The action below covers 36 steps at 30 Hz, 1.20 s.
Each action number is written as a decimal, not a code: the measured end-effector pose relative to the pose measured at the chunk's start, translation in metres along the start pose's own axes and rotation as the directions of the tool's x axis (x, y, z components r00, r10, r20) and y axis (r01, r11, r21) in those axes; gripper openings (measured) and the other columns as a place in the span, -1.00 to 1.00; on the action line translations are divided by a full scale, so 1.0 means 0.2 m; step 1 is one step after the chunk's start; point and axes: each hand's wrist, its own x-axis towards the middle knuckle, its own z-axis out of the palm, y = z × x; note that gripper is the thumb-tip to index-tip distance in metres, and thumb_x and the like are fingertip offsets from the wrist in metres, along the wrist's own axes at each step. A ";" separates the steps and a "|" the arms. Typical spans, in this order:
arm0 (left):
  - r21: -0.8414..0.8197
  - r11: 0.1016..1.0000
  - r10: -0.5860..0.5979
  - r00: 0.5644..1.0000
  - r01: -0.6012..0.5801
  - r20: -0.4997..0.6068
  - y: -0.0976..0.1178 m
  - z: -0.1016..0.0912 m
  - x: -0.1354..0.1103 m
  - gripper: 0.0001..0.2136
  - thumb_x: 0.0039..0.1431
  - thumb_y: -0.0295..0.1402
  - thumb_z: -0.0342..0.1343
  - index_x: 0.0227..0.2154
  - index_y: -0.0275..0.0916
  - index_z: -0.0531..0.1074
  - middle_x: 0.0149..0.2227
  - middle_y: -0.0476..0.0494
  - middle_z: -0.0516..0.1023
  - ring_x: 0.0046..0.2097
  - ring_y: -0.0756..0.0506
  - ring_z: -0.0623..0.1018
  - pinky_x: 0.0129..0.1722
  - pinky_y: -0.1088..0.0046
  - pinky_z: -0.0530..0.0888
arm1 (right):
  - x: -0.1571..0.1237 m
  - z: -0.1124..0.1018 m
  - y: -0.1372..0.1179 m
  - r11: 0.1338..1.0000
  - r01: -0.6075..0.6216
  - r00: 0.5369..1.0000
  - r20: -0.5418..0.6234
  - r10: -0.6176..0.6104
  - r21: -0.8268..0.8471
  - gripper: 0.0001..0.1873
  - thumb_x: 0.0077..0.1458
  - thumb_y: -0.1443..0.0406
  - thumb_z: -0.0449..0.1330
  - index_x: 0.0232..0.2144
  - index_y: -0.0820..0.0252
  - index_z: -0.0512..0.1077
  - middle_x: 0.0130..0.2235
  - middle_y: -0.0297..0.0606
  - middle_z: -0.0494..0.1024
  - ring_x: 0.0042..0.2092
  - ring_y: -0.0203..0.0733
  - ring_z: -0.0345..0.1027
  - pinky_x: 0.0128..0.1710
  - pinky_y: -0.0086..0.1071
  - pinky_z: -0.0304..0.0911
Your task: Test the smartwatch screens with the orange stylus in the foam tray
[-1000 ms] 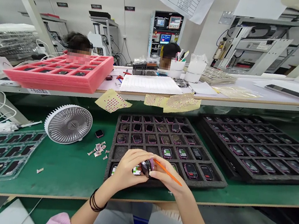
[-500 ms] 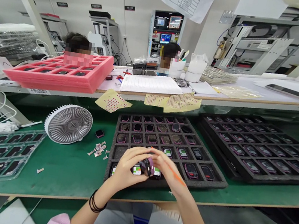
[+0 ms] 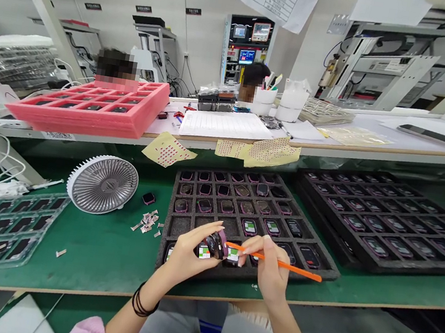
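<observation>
I had a small dark watch body with a purple rim (image 3: 216, 245) raised above the tray, its edge pinched between the thumb and fingers of my left hand (image 3: 184, 250). The fingers of my right hand (image 3: 273, 273) were closed around a slim orange plastic stick (image 3: 302, 272), its tip at the purple rim; whether it touched, I could not tell. Below lay a dark grey foam tray (image 3: 180, 226) with square compartments, many carrying similar watches, a few with lit screens of green and white. The tray sat on a green surface (image 3: 98, 259). To its left were a pile of short pale strips (image 3: 149, 221), a loose dark watch (image 3: 149, 198) and a round white fan (image 3: 105, 184), and farther left a clear plastic tray (image 3: 24, 260) of dark pieces. To its right stood black foam trays (image 3: 392, 266) of more watches. On the white raised shelf (image 3: 335, 150) beyond, a pink foam tray (image 3: 81, 123) rested left of a white printed sheet (image 3: 224, 124).
</observation>
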 end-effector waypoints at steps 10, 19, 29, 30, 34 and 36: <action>0.039 0.999 0.034 0.999 -0.033 -0.038 0.00 0.01 0.00 -0.51 -0.12 -0.53 0.23 -0.04 -0.25 0.38 -0.03 -0.23 0.52 -0.01 -0.18 0.53 0.03 0.29 0.47 | 0.00 0.01 -0.01 0.968 0.219 0.976 0.034 -0.217 -0.118 -0.56 0.27 0.30 -0.09 -0.55 0.19 0.46 -0.62 -0.28 0.47 -0.56 -0.25 0.35 -0.54 -0.36 0.27; 0.041 0.999 0.032 0.998 -0.030 -0.053 0.02 0.00 0.02 -0.53 -0.14 -0.53 0.23 -0.06 -0.28 0.40 -0.06 -0.23 0.54 -0.04 -0.17 0.54 0.00 0.31 0.49 | -0.01 0.01 -0.01 0.979 0.198 0.979 0.069 -0.194 -0.058 -0.53 0.27 0.31 -0.11 -0.55 0.19 0.49 -0.61 -0.26 0.49 -0.52 -0.21 0.38 -0.50 -0.32 0.30; 0.063 0.997 0.038 0.998 -0.035 -0.056 0.02 0.00 0.01 -0.54 -0.12 -0.52 0.21 -0.06 -0.26 0.40 -0.06 -0.21 0.54 -0.06 -0.17 0.55 -0.02 0.29 0.51 | -0.02 0.03 -0.02 0.965 0.229 0.969 0.122 -0.213 -0.131 -0.54 0.28 0.35 -0.13 -0.50 0.18 0.49 -0.57 -0.28 0.50 -0.47 -0.23 0.41 -0.44 -0.34 0.32; 0.066 0.997 0.039 0.998 -0.036 -0.055 0.02 0.00 0.01 -0.54 -0.12 -0.52 0.21 -0.06 -0.26 0.40 -0.06 -0.20 0.55 -0.06 -0.17 0.55 -0.02 0.29 0.51 | -0.02 0.03 -0.02 0.961 0.235 0.968 0.121 -0.219 -0.144 -0.54 0.28 0.35 -0.13 -0.50 0.18 0.49 -0.57 -0.28 0.49 -0.47 -0.23 0.41 -0.44 -0.35 0.31; 0.065 0.997 0.036 0.998 -0.033 -0.053 0.03 0.00 0.02 -0.54 -0.12 -0.51 0.21 -0.06 -0.26 0.40 -0.07 -0.21 0.55 -0.05 -0.17 0.55 -0.01 0.30 0.50 | -0.02 0.02 -0.02 0.953 0.268 0.960 0.123 -0.251 -0.144 -0.56 0.28 0.37 -0.13 -0.47 0.18 0.49 -0.55 -0.29 0.50 -0.50 -0.26 0.39 -0.47 -0.36 0.31; 0.059 0.998 0.035 0.998 -0.032 -0.051 0.03 0.00 0.02 -0.54 -0.12 -0.52 0.21 -0.05 -0.27 0.40 -0.06 -0.21 0.54 -0.05 -0.16 0.55 0.00 0.31 0.50 | -0.02 0.03 -0.02 0.953 0.272 0.959 0.117 -0.257 -0.133 -0.56 0.28 0.38 -0.13 -0.47 0.18 0.48 -0.52 -0.28 0.50 -0.52 -0.28 0.39 -0.48 -0.37 0.30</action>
